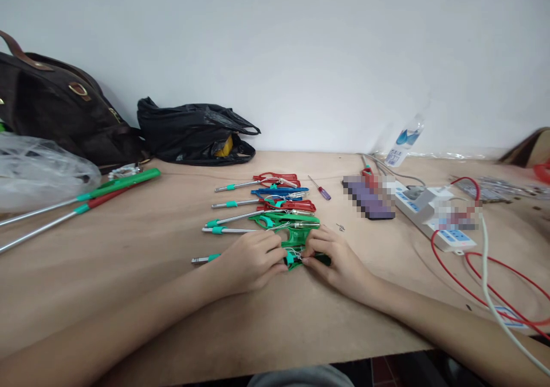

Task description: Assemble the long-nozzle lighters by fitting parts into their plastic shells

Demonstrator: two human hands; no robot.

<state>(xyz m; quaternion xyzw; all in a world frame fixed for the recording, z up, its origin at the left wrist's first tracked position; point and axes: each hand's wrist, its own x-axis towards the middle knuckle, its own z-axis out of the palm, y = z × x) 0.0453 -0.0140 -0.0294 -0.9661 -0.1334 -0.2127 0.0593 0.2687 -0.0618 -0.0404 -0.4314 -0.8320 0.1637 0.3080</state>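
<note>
Both of my hands meet over the nearest of several opened long-neck lighters, a green one (294, 257) with thin white wires showing between my fingers. My left hand (253, 260) is closed, its fingertips pressed on the lighter at the tube side. From the other side, my right hand (333, 258) pinches at the wires and handle end; the exact part is hidden. This lighter's metal tube (200, 260) sticks out left past my left wrist. Beyond it lie more open lighters in a column, among them a blue one (279, 192) and a red one (290, 204).
A small screwdriver (319, 188) and a few tiny screws (340, 227) lie right of the lighters. Farther right are a purple phone-like object (369, 198), a power strip (433, 221), cables and a tilted bottle (406, 140). Bags (193, 132) and finished-looking lighters (124, 185) are left.
</note>
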